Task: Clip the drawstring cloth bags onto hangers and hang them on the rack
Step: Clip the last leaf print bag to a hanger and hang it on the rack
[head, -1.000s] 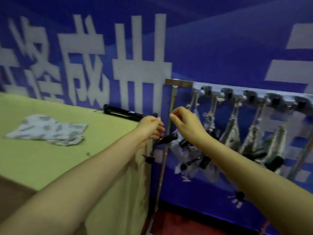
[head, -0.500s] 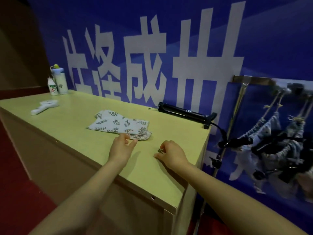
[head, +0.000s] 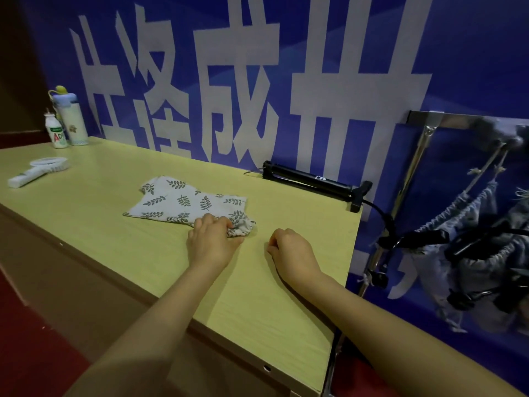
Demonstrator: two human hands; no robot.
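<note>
My two bare arms reach out over a pale yellow-green table (head: 94, 224) with a smooth, faintly grained laminate top and a plain brown front. A drawstring cloth bag (head: 183, 202) lies flat near the middle of the table, soft off-white fabric printed with grey-green leaf sprigs, its gathered, ruffled mouth at the right end. My left hand (head: 213, 240) rests on that gathered end, fingers curled and pinching the bunched cloth. My right hand (head: 292, 250) sits on the bare tabletop just to the right of the bag, apart from it, fingers curled under in a loose fist; I cannot tell whether it holds anything.

Along the far right edge lies a slim black tube-shaped pump (head: 312, 180) with a T handle. At the far left corner stand a tall white bottle (head: 71, 118) with a blue cap and a small white drink bottle (head: 55, 133), with a white handheld fan (head: 37, 169) lying nearby.

To the right, beyond the table, a shiny metal rack (head: 420, 144) carries blurred pale cloth bags (head: 469, 213) clipped on black hangers (head: 426, 237). A blue banner (head: 472, 53) with large white characters fills the wall behind.
</note>
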